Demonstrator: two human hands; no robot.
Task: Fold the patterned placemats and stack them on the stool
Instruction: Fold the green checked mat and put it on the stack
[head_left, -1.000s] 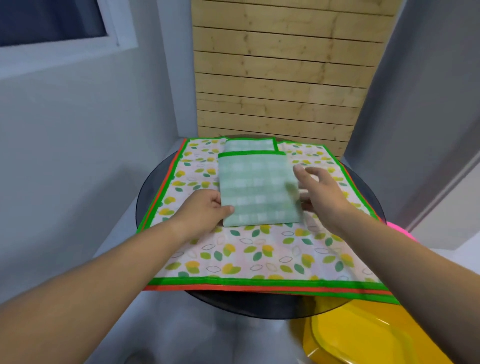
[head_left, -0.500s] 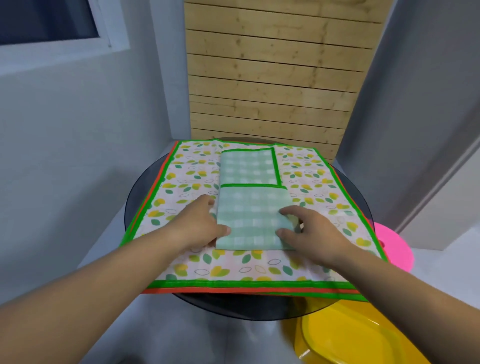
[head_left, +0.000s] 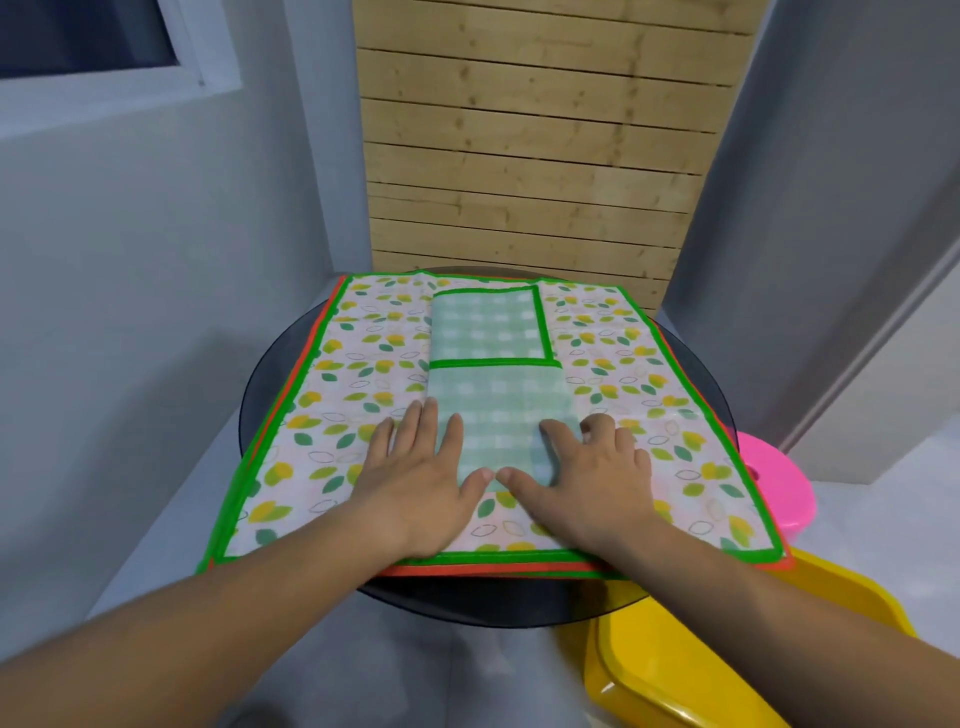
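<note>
Folded placemat (head_left: 501, 410): pale green and white check, with a bright green edge band.
Spread placemat (head_left: 649, 384): white or faintly pink ground, hard to tell in this light, scattered with yellow, lime and dark green leaves and thin leaf outlines; bright green border.
Placemat underneath (head_left: 311, 335): only an orange-red edge shows.
Desk (head_left: 270, 379): dark smoky grey, round.
Stool (head_left: 779, 483): hot pink.
Tub (head_left: 675, 670): glossy yellow.
Back panel (head_left: 535, 156): light wood planks.
Walls (head_left: 130, 260): pale grey.
</note>
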